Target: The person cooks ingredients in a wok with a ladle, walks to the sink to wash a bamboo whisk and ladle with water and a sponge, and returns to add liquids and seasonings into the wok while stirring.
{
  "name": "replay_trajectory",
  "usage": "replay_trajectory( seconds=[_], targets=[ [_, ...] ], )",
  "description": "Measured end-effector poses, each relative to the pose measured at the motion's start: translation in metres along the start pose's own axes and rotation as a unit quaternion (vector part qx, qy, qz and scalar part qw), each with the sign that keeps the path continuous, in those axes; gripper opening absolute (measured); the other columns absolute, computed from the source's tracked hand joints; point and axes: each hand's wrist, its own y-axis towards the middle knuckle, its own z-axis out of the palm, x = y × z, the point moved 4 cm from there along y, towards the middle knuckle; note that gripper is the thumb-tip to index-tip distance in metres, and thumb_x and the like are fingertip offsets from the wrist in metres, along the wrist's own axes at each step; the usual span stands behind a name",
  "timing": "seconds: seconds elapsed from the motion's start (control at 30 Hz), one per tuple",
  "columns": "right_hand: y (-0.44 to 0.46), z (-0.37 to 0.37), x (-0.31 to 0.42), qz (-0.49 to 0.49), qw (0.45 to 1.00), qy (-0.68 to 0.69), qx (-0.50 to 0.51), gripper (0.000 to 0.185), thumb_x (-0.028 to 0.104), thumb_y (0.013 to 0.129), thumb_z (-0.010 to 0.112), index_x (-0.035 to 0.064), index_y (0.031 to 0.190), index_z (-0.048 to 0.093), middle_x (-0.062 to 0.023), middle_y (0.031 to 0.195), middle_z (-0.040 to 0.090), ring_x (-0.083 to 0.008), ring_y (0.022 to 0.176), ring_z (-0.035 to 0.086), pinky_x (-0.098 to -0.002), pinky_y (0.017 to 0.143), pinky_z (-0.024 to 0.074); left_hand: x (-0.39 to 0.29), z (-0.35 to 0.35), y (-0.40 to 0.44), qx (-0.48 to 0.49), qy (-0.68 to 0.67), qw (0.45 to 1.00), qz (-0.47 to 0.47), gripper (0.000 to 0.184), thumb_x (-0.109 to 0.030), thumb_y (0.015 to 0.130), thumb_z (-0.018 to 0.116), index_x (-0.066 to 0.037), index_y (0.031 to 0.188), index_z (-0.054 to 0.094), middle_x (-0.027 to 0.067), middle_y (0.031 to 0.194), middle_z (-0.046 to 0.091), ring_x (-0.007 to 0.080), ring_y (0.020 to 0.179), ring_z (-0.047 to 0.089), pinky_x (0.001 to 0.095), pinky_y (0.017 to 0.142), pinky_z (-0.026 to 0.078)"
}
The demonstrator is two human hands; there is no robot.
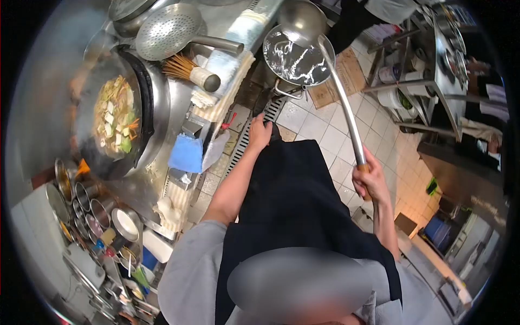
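Note:
My right hand (pixel 370 176) is closed round the wooden end of a long-handled ladle (pixel 346 103). The ladle's metal bowl is tilted over the far side of a tall metal pot (pixel 295 60) of clear, shiny liquid. My left hand (pixel 260 133) hangs low beside the stove's front edge, fingers curled by a dark shape; what they grip, if anything, I cannot make out. At the left, a steaming wok (pixel 86 151) holds shredded vegetables with pale cubes (pixel 114 122). Neither hand touches the wok.
A perforated strainer (pixel 169 31) and a bamboo brush (pixel 189 73) lie beside the wok. A blue cloth (pixel 186 153) rests on the stove edge. Seasoning containers (pixel 125 225) stand lower left. Metal shelving (pixel 417 84) is at right. Another person's dark-clothed leg (pixel 349 24) is behind the pot.

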Motion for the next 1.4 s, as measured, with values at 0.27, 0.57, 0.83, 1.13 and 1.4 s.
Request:
replay_trajectory(
  seconds=[0.27, 0.57, 0.83, 1.13, 1.4],
  targets=[
    [-0.11, -0.042, -0.138, 0.031, 0.952, 0.194, -0.235, 0.077, -0.004, 0.079, 0.047, 0.0112, 0.15, 0.024, -0.0028, 0.059, 0.045, -0.0102, 0.035, 0.041, -0.0237, 0.029, 0.0362, 0.018, 0.023, 0.029, -0.047, -0.084, 0.993, -0.07, 0.047, -0.023, 0.084, 0.064, 0.003, 0.122, 0.056, 0.0196, 0.097, 0.066, 0.033, 0.092, 0.064, 0.0404, 0.084, 0.048],
    [-0.172, -0.066, -0.227, 0.082, 0.898, 0.257, -0.348, 0.07, 0.002, 0.084, 0.049, 0.0143, 0.149, 0.028, -0.0021, 0.061, 0.045, -0.0096, 0.039, 0.043, -0.0244, 0.031, 0.0381, 0.011, 0.056, 0.052, -0.027, -0.074, 0.996, -0.044, 0.05, -0.024, 0.082, 0.065, 0.002, 0.123, 0.056, 0.0178, 0.086, 0.068, 0.032, 0.085, 0.065, 0.0405, 0.079, 0.049],
    [-0.209, -0.071, -0.237, 0.138, 0.87, 0.255, -0.398, 0.069, 0.002, 0.083, 0.047, 0.0146, 0.149, 0.03, -0.0028, 0.063, 0.047, -0.0093, 0.04, 0.043, -0.0229, 0.033, 0.0356, 0.08, 0.123, 0.147, -0.077, -0.049, 0.978, -0.186, 0.069, -0.022, 0.077, 0.069, -0.004, 0.138, 0.042, 0.0242, 0.122, 0.06, 0.0371, 0.112, 0.059, 0.0416, 0.096, 0.046],
    [-0.2, -0.067, -0.275, 0.176, 0.842, 0.279, -0.427, 0.071, -0.003, 0.08, 0.045, 0.0125, 0.148, 0.033, -0.0035, 0.06, 0.047, -0.0092, 0.037, 0.041, -0.0216, 0.034, 0.0338, 0.093, 0.139, 0.194, 0.042, 0.097, 0.991, 0.08, 0.039, -0.032, 0.086, 0.064, 0.0, 0.107, 0.066, 0.0264, 0.105, 0.065, 0.0436, 0.102, 0.058, 0.0476, 0.084, 0.045],
    [-0.184, -0.069, -0.279, 0.171, 0.853, 0.279, -0.407, 0.072, -0.002, 0.075, 0.044, 0.0113, 0.146, 0.035, -0.0036, 0.058, 0.046, -0.011, 0.034, 0.041, -0.0237, 0.032, 0.0345, 0.086, 0.096, 0.195, 0.323, 0.145, 0.935, 0.032, 0.033, -0.026, 0.078, 0.072, -0.002, 0.1, 0.069, 0.0159, 0.099, 0.07, 0.0291, 0.096, 0.065, 0.0384, 0.084, 0.048]
  ],
)
